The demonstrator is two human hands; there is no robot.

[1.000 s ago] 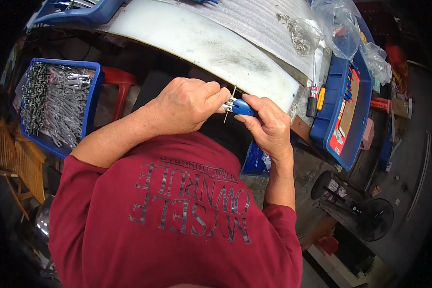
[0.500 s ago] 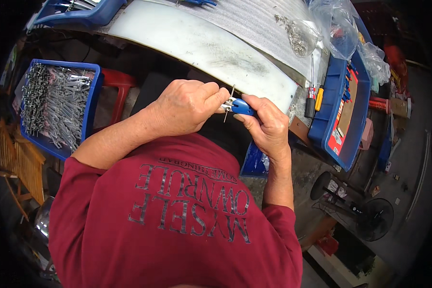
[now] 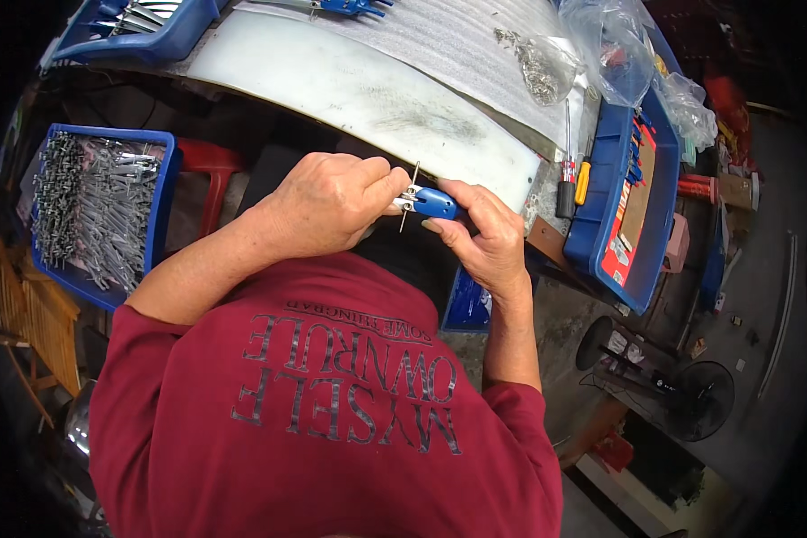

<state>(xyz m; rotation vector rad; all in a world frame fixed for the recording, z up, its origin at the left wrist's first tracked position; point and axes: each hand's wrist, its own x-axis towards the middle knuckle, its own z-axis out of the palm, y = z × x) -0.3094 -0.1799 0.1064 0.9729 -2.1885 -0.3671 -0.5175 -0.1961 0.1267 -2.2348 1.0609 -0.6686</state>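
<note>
In front of my chest, both hands grip a small blue-handled metal piece point(image 3: 436, 203), with a thin metal rod point(image 3: 410, 193) passing crosswise through its metal end. My left hand point(image 3: 334, 199) is closed around the metal end, its fingers hiding most of it. With thumb and fingertips, my right hand point(image 3: 490, 238) pinches the blue end from the right. The exact kind of piece is not clear. It is held just off the near edge of the white work board point(image 3: 350, 85).
At left, a blue tray point(image 3: 164, 193) of metal parts stands near a red stool point(image 3: 213, 170). A blue bin point(image 3: 587, 215) sits at right, beside screwdrivers point(image 3: 568, 184) and clear plastic bags point(image 3: 611, 58). Another blue-handled piece point(image 3: 354, 6) lies at the far edge. A fan point(image 3: 699, 399) stands lower right.
The view has shifted slightly, showing more of the far blue-handled piece. Both hands keep their grip; the held piece looks slightly turned.
</note>
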